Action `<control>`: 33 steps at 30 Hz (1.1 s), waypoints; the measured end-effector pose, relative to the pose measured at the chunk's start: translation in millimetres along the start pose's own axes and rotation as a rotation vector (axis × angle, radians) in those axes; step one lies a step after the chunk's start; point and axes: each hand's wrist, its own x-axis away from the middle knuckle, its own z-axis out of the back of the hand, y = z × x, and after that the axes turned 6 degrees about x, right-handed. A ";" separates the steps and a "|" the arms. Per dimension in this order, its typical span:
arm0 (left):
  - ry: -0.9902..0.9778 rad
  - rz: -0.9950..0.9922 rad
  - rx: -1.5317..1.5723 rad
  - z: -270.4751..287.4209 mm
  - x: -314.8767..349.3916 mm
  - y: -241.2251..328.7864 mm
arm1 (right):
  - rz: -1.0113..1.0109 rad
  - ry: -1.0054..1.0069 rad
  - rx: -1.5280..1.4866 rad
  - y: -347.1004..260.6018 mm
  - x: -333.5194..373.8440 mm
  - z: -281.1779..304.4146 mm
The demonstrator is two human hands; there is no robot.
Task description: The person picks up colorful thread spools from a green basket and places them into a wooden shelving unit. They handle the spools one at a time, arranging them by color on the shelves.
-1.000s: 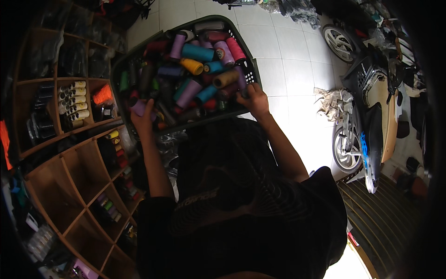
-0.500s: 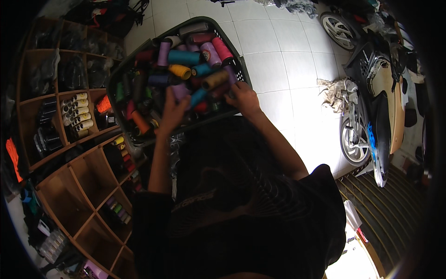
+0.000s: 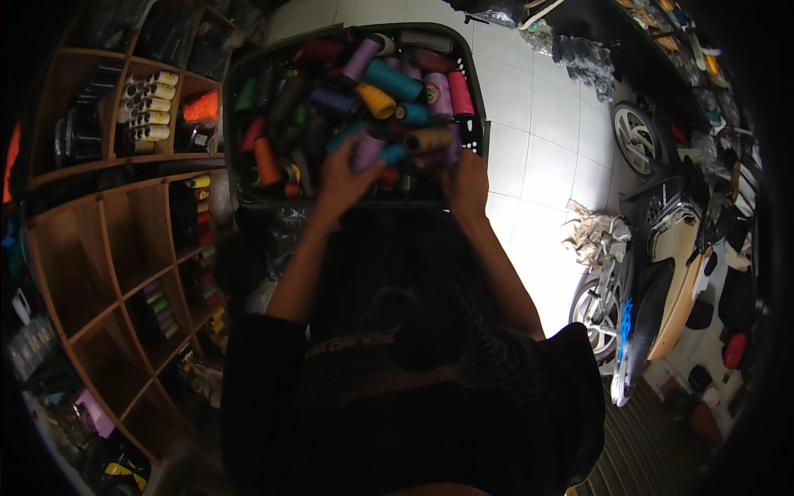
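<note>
**Your left hand is among the spools, your right at the basket's near right corner**

In the head view, the basket (image 3: pixel 277 202) sits in front of you, heaped with spools. Your left hand (image 3: pixel 346 178) reaches over the basket's near edge. Its thumb and fingers are part-way open, one on each side of a purple spool (image 3: pixel 370 151) that lies in the near middle of the basket. Blur hides the contact, so you cannot tell whether that spool is pinched or only touched. Your right hand (image 3: pixel 469 186) is closed on the basket's rim at the near right corner, with its fingertips out of sight.

At the basket's middle you have a yellow spool (image 3: pixel 376 101), with a teal spool (image 3: pixel 393 80) just beyond it. A tan spool (image 3: pixel 428 140) lies toward the basket's right side, and a pink spool (image 3: pixel 460 93) leans by its right wall. An orange spool (image 3: pixel 266 162) is in the basket's near left part.

Left of the basket stands a wooden shelf (image 3: pixel 102 194), with white spools (image 3: pixel 149 107) stacked in one compartment. Well to the basket's right, on the near side, a motorbike (image 3: pixel 647 289) stands near a crumpled cloth (image 3: pixel 594 233).
</note>
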 end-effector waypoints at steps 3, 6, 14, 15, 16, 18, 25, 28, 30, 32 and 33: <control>0.170 0.070 0.004 45.9 7.6 -29.8 | 0.303 0.012 -0.013 -25.3 -26.0 -6.9; 0.256 0.092 0.045 69.9 21.5 -57.9 | 0.682 -0.028 0.067 -68.8 -49.8 -9.3; 0.300 0.086 0.187 81.9 46.1 -71.0 | 0.743 -0.420 0.216 -116.6 -66.7 -21.3; 0.315 0.064 0.217 84.3 43.7 -72.3 | 0.737 -0.421 0.206 -116.3 -68.4 -20.1; 0.330 0.041 0.248 88.0 40.1 -74.5 | 0.731 -0.421 0.196 -115.4 -69.8 -18.8; 0.356 0.035 0.198 95.3 27.7 -72.6 | 0.733 -0.402 0.127 -106.9 -68.6 -21.0; 0.423 -0.260 -0.374 117.0 -47.6 -48.6 | 0.514 -0.252 -0.257 -88.0 -66.1 -0.1; 0.096 -0.286 -0.660 110.3 -60.0 -60.0 | 0.221 -0.157 -0.406 -85.8 -65.4 17.7; 0.056 -0.225 -0.747 99.1 -56.8 -64.0 | 0.077 -0.187 -0.458 -78.5 -80.5 30.3; 0.049 -0.168 -0.773 91.7 -55.1 -70.8 | -0.038 -0.088 -0.477 -69.6 -87.6 36.1; 0.095 -0.179 -0.821 89.1 -53.2 -68.5 | -0.091 -0.129 -0.432 -65.9 -93.3 41.7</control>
